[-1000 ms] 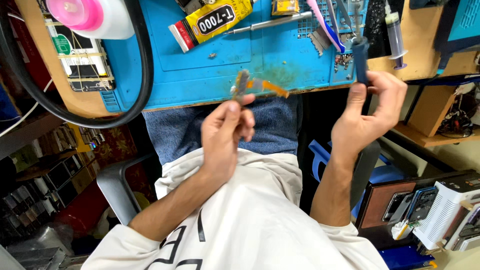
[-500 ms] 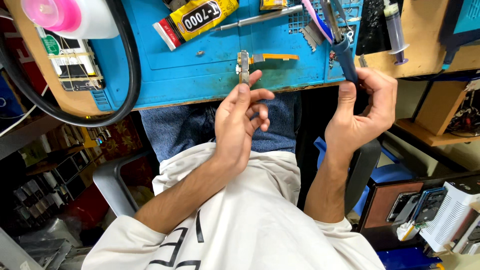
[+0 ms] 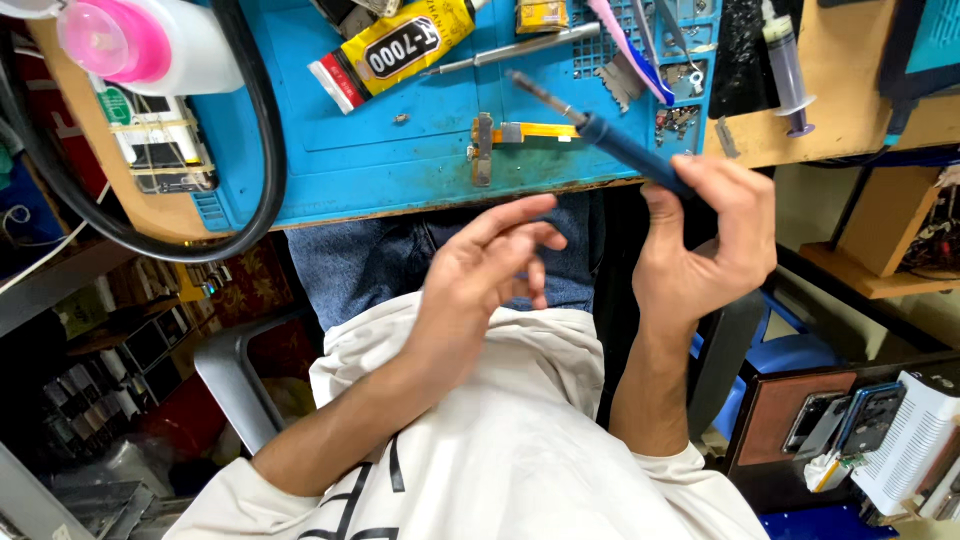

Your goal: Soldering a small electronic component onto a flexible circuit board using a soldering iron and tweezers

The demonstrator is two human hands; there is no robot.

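Two hands hover below the blue mat's near edge.
Right hand (image 3: 705, 250) fingers clasp a blue-handled screwdriver (image 3: 600, 135), tip over the mat (image 3: 330, 160) at upper centre; left hand (image 3: 490, 270), fingers loose and empty, sits over the lap, apart from the flex-cable part (image 3: 505, 140) near the tabletop edge.

Yellow glue tube (image 3: 395, 50), syringe (image 3: 785, 70) (purple-tipped), pink-capped bottle (image 3: 150, 45)
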